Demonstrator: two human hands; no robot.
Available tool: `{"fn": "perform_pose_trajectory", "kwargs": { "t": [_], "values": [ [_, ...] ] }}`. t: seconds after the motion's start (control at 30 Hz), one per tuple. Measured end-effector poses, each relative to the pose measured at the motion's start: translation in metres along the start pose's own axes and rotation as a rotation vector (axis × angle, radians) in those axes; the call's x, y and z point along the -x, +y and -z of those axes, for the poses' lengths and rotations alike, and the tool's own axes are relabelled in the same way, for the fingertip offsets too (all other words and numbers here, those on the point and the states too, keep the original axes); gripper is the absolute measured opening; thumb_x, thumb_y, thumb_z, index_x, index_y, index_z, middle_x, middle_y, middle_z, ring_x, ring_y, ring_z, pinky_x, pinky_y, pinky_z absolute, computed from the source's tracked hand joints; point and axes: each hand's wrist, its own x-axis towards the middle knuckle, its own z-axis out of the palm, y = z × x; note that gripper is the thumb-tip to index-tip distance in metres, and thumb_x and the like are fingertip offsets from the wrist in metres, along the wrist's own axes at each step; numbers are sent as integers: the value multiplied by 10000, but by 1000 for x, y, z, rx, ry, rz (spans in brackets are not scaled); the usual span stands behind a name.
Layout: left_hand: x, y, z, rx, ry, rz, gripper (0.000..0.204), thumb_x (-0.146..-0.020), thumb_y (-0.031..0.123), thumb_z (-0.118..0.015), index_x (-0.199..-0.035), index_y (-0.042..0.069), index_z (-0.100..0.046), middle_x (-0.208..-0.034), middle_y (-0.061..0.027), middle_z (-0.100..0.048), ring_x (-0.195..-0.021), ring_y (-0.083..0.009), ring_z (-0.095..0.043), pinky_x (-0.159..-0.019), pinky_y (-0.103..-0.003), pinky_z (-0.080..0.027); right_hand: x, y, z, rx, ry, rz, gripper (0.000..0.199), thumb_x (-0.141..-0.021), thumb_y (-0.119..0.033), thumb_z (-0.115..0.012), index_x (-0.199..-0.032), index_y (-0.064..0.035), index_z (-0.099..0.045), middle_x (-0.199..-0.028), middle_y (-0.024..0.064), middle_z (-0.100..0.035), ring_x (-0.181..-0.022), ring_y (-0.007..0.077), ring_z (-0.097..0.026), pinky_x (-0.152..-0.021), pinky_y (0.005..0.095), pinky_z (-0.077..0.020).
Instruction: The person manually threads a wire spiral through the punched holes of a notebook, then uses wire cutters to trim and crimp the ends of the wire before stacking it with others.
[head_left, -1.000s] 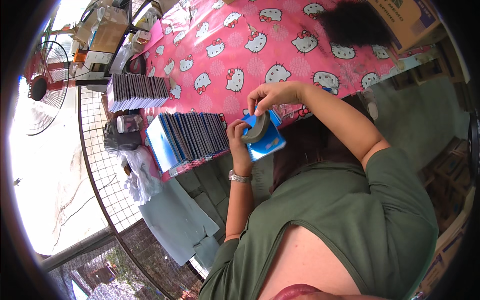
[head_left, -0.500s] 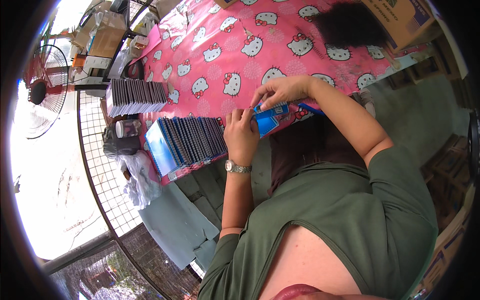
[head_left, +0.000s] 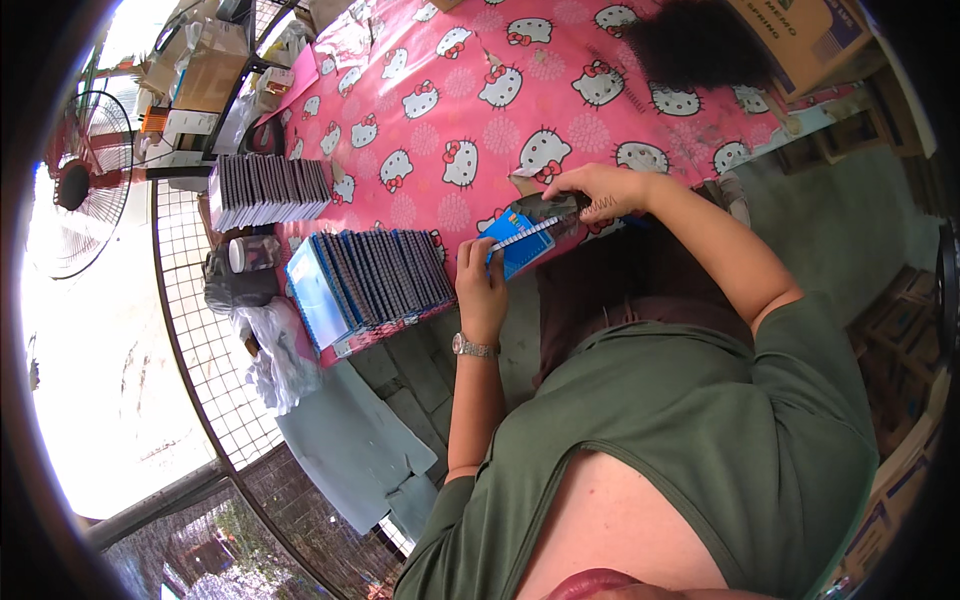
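Note:
A small blue notebook (head_left: pixel 523 258) lies at the table's near edge, a pale strip of binding holes running across it. My left hand (head_left: pixel 481 290), with a wristwatch on its wrist, pinches the notebook at the left end of that strip. Just past the strip's right end, my right hand (head_left: pixel 600 192) is closed on a thin dark spiral wire (head_left: pixel 600 208), whose coils show against the palm. Beside my left hand stands a long row of blue spiral notebooks (head_left: pixel 385 280).
Another stack of notebooks (head_left: pixel 270 190) stands farther back at the left, near a clear jar (head_left: pixel 253 254). A black bristly heap (head_left: pixel 700 45) lies at the far right beside a cardboard box (head_left: pixel 805 45). A fan (head_left: pixel 85 185) stands left of the pink patterned table cover (head_left: pixel 430 140).
My right hand has moved right, away from my left hand, and a spiral wire now shows in it. The blue notebook has turned, baring its strip of holes. My left hand has shifted slightly.

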Motion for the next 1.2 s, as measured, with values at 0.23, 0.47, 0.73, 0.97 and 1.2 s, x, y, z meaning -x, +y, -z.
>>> {"fn": "perform_pose_trajectory", "kwargs": {
  "t": [0.23, 0.47, 0.73, 0.97, 1.2],
  "values": [
    [3, -1, 11, -3, 28, -41, 208, -856, -5, -664, -1056, 26, -615, -1041, -160, -580, -942, -338, -610, -769, -415, -512, -12, 10, 8, 738, 599, 172, 347, -698, -182, -779, -995, -61, -648, -1058, 129, -589, -1041, 303, -580, -943, 444, -466],
    [4, -14, -1, 134, 55, -25, 271, -761, 22, -773, -993, 26, -634, -1036, -126, -554, -908, -287, -607, -773, -377, -514, -26, -8, 30, 896, 216, 8, 417, -682, -285, -796, -1011, -48, -698, -1417, 178, -514, -1192, 345, -572, -1029, 441, -453],
    [-4, -24, -4, 262, 50, -86, 293, -712, 23, -796, -964, 10, -647, -953, -110, -604, -866, -247, -616, -756, -348, -505, -48, -51, -10, -53, -166, 67, 433, -844, -406, -701, -1016, -8, -717, -877, 77, -680, -833, 169, -590, -771, 330, -453],
    [-4, -37, -1, 361, 42, -50, 273, -728, 5, -788, -955, 2, -635, -924, -86, -600, -826, -198, -603, -741, -293, -485, -45, -62, 3, -236, -141, 101, 328, -896, -331, -674, -981, -21, -736, -941, 51, -704, -917, 150, -623, -822, 318, -478],
    [-2, -48, -9, 533, 41, 56, 300, -742, -20, -781, -976, 11, -597, -928, -59, -588, -847, -152, -588, -762, -270, -481, -42, -54, -25, -220, 67, 222, 332, -881, -346, -748, -875, -27, -658, -1310, 148, -611, -1124, 230, -606, -976, 340, -456]
  ]
}}
